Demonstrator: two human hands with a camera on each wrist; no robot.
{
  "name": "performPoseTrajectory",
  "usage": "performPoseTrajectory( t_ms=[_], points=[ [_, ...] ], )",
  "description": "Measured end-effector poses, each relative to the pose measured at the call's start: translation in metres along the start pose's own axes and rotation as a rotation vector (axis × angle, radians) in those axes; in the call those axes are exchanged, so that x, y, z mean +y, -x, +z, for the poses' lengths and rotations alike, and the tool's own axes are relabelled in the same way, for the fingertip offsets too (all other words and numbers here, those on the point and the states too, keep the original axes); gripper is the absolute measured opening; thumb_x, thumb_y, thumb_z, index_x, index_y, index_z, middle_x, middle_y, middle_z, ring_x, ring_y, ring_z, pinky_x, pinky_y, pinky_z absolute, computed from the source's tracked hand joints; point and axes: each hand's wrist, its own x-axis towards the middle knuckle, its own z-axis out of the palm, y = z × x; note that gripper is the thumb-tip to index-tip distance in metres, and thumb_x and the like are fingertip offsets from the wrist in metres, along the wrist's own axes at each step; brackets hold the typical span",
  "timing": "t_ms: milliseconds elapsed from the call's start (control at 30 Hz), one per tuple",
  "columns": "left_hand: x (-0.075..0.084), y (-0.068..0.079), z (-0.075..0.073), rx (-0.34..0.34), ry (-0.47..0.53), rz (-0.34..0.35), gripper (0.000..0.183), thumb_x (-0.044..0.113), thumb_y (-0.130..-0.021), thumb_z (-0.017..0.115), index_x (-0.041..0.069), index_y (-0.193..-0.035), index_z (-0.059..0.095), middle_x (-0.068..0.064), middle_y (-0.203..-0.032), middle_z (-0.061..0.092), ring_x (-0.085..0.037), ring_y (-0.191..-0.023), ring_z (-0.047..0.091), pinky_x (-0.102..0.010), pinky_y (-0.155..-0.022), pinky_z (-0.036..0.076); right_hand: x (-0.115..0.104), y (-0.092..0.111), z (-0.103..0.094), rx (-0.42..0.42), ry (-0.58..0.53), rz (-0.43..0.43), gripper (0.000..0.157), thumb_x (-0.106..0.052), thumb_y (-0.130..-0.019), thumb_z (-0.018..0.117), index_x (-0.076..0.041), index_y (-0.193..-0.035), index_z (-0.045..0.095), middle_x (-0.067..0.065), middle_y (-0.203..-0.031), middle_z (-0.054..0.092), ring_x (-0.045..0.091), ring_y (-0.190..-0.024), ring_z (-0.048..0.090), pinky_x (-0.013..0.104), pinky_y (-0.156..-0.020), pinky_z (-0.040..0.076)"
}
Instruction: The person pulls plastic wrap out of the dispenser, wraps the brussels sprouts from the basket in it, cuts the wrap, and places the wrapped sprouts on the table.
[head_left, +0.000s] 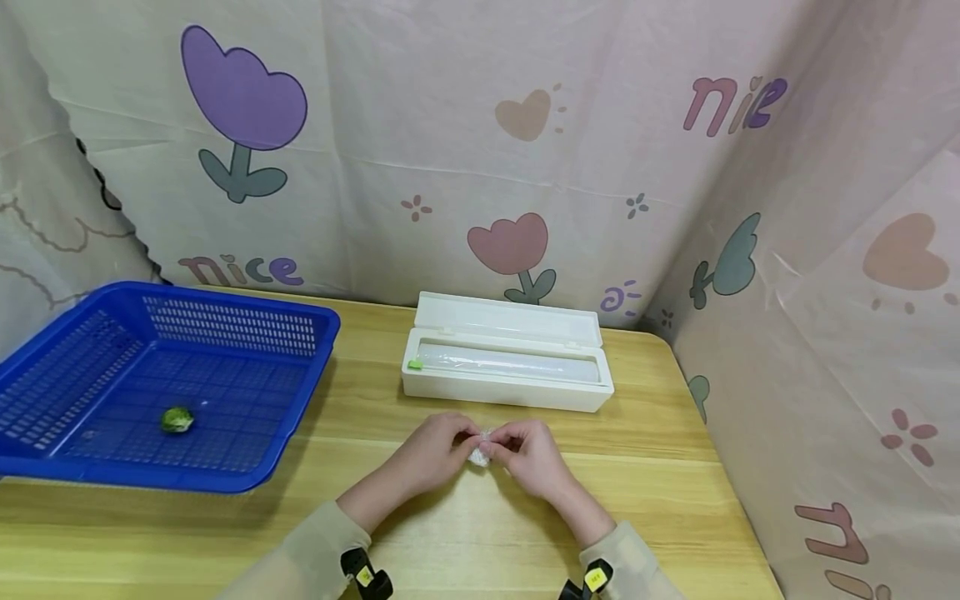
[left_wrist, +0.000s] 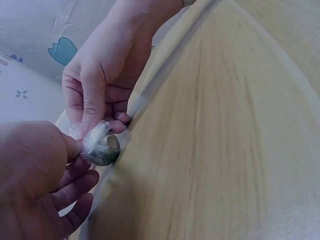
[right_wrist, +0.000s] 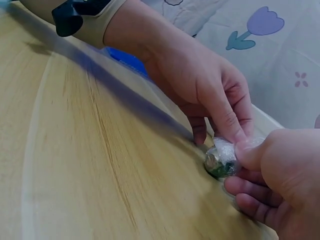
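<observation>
Clearly, the covering looks mostly done: in both wrist views the small green vegetable (right_wrist: 223,169) sits inside crumpled clear film (left_wrist: 95,138), which hugs its sides and bunches at one end. Your left hand (head_left: 437,450) and right hand (head_left: 528,457) meet at that bunch, each pinching film between thumb and fingertips, so what seems left on this piece is to finish and secure the gathered end; whether it is twisted tight, you cannot tell from here. The vegetable is between your hands, at the near side of the white box (head_left: 495,389) and apart from it. Whether it rests on the wooden table (head_left: 480,533) or is just above it is hidden by your fingers.

The lid (head_left: 506,315) of the box stands raised, and the film roll (head_left: 510,364) lies inside, with a green tab (head_left: 415,364) at the left end. No loose sheet shows stretched out on the table. Over on your left, the blue basket (head_left: 150,477) holds one green piece (head_left: 177,419), well apart from your hands; whether it has film around it is too small to judge.
</observation>
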Motion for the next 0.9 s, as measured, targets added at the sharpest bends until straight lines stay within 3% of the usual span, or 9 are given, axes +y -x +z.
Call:
performPoseTrajectory(
  t_ms=[133,367,500,700,900],
  points=[
    [0.001,0.001,-0.002,0.001,0.032,0.004,0.009,0.012,-0.101,0.072,0.011,-0.108,0.078,0.002,-0.104,0.076,-0.014,-0.098,0.071,-0.037,-0.090,0.058,-0.001,0.001,0.002,0.004,0.008,-0.020,0.006,-0.001,-0.095,0.078,-0.005,-0.097,0.082,0.002,-0.085,0.077,0.013,-0.068,0.065,0.022,-0.057,0.052],
    [0.004,0.002,-0.007,-0.007,0.060,0.035,0.019,0.012,-0.097,0.079,0.011,-0.116,0.080,0.008,-0.103,0.077,-0.005,-0.091,0.069,-0.031,-0.086,0.058,0.001,0.004,0.008,0.068,0.037,-0.087,0.016,0.008,-0.093,0.076,-0.007,-0.098,0.080,-0.001,-0.084,0.075,0.013,-0.074,0.067,0.028,-0.065,0.058],
    [0.003,0.003,-0.007,0.026,0.078,0.030,0.017,0.010,-0.096,0.080,0.011,-0.113,0.081,0.008,-0.101,0.077,-0.005,-0.089,0.070,-0.031,-0.082,0.059,0.004,0.006,0.010,0.103,0.044,-0.181,0.018,0.009,-0.093,0.076,-0.007,-0.100,0.080,0.000,-0.090,0.076,0.016,-0.080,0.070,0.029,-0.070,0.060],
    [-0.003,0.003,-0.005,0.085,0.065,0.005,0.011,0.011,-0.093,0.082,0.019,-0.100,0.084,0.014,-0.092,0.076,-0.002,-0.084,0.069,-0.030,-0.080,0.058,0.009,0.008,0.009,0.068,0.003,-0.311,0.021,0.012,-0.092,0.074,-0.005,-0.104,0.079,0.003,-0.104,0.076,0.025,-0.097,0.073,0.035,-0.085,0.062],
    [-0.007,0.005,-0.005,0.097,0.042,0.114,0.014,0.002,-0.090,0.084,0.015,-0.096,0.084,0.007,-0.094,0.078,-0.003,-0.084,0.069,-0.026,-0.077,0.059,0.011,0.007,0.008,0.075,0.068,-0.389,0.025,0.016,-0.089,0.074,-0.006,-0.100,0.079,0.000,-0.102,0.076,0.022,-0.094,0.073,0.033,-0.085,0.061]
  ],
)
